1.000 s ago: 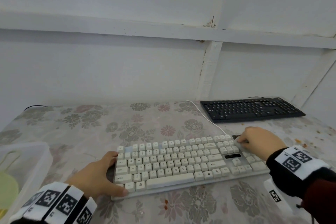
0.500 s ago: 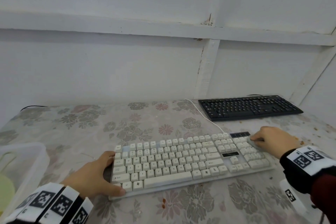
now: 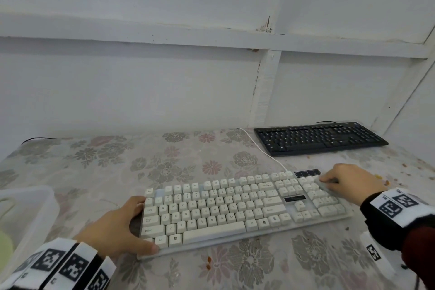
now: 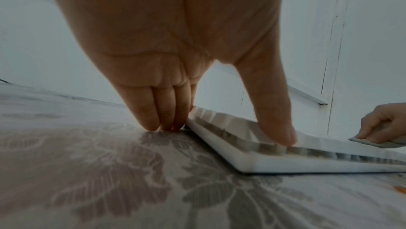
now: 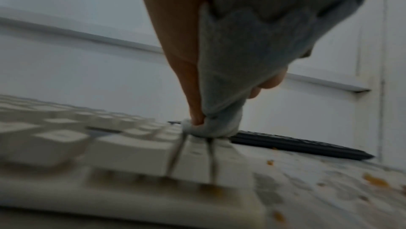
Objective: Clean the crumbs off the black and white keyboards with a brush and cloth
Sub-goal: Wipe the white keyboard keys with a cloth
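Note:
The white keyboard lies slightly askew on the flowered tablecloth in front of me. My left hand braces its left end, straight fingers on the table at the edge, thumb pressing the front corner keys. My right hand grips a bunched grey cloth and presses it on the number pad's far right corner. The black keyboard sits behind, at the back right by the wall. No brush is in view.
Orange crumbs are scattered on the table right of the white keyboard, and a few lie in front of it. A clear plastic container stands at the left edge. The white cable runs back to the wall.
My right hand has slid the cloth rightwards across the top of the white keyboard, from the middle key block to the number pad's far corner. The left hand has stayed put.

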{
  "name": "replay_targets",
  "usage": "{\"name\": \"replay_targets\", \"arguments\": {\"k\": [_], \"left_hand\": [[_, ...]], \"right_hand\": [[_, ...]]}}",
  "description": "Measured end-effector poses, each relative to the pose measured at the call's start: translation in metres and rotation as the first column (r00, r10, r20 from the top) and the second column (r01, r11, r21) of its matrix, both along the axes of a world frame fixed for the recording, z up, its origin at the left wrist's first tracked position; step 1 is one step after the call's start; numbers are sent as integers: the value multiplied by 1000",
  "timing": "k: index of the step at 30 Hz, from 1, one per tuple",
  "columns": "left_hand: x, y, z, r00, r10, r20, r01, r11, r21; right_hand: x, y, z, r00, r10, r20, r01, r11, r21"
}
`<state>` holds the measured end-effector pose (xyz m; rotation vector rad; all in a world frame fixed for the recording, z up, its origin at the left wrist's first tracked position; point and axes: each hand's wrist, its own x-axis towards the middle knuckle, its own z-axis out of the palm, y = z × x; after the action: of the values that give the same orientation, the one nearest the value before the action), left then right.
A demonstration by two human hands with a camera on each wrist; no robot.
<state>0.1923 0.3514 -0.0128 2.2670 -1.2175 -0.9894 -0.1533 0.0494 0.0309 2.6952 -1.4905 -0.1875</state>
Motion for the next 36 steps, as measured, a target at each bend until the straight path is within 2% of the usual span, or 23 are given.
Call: {"name": "replay_targets", "arguments": {"k": [6, 10, 12, 14, 17, 20, 24, 26, 28, 32, 36], "left_hand": [[-3, 0, 2, 1000, -7, 7, 7, 1000, 1], [-2, 0, 2, 1000, -9, -20, 9, 1000, -5], [-1, -1, 2, 1000, -8, -16, 8, 1000, 8], [-3, -1, 3, 1000, -10, 0, 10, 1000, 10], [-5, -2, 5, 1000, -11, 22, 11, 1000, 14], [-6, -2, 6, 1000, -7, 30, 6, 1000, 28], [-6, 0, 6, 1000, 7, 20, -7, 1000, 19], [-6, 0, 7, 999, -4, 39, 4, 1000, 13], [-6, 0, 7, 997, -20, 73, 18, 1000, 21], [-4, -1, 6, 998, -11, 69, 10, 1000, 20], [-3, 0, 5, 999, -7, 37, 7, 1000, 5]], "right_hand": [[1, -5, 10, 996, -88, -7, 88, 995, -52], [14, 7, 12, 992, -3, 124, 1, 1000, 15], [21, 17, 8, 991, 35, 129, -38, 999, 20], [27, 27, 4, 988, 96, 123, -98, 995, 14], [50, 56, 11, 955, 200, 220, -216, 975, 53], [93, 96, 18, 876, 359, 324, -410, 906, 105], [164, 150, 14, 756, 526, 391, -607, 786, 117], [196, 174, 10, 710, 587, 389, -675, 724, 142], [219, 191, 7, 697, 624, 353, -703, 691, 167], [237, 210, -5, 722, 651, 236, -689, 709, 151], [231, 209, -11, 719, 668, 192, -689, 721, 73]]}}
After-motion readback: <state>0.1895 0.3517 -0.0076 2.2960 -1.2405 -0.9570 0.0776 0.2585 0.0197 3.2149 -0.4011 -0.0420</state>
